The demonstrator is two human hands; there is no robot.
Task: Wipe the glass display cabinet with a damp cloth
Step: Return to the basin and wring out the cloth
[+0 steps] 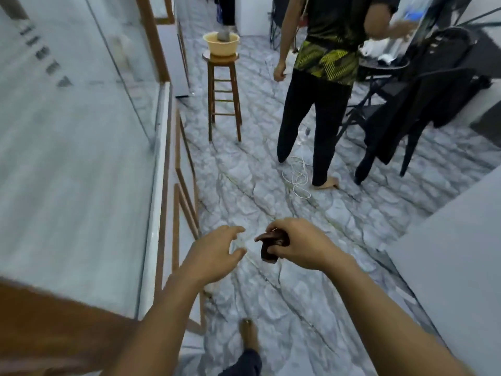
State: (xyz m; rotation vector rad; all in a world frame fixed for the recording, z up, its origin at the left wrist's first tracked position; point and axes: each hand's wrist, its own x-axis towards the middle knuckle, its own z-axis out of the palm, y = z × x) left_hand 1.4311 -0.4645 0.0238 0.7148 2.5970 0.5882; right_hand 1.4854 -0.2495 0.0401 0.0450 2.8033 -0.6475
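Observation:
The glass display cabinet (pixel 76 158) runs along my left side, its flat glass top framed in brown wood. A small dark brown cloth (pixel 271 244) is bunched in my right hand (pixel 301 244), held over the floor to the right of the cabinet. Just left of the cloth is my left hand (pixel 214 253), fingers spread and empty, a short gap from it. Neither hand touches the cabinet.
A wooden stool (pixel 224 96) ahead carries a yellow basin (pixel 221 43) with a grey cloth in it. A person (pixel 317 85) stands on the patterned floor, a white cable (pixel 298 177) by their feet. Black chairs (pixel 401 104) stand right, a grey surface (pixel 455 253) near right.

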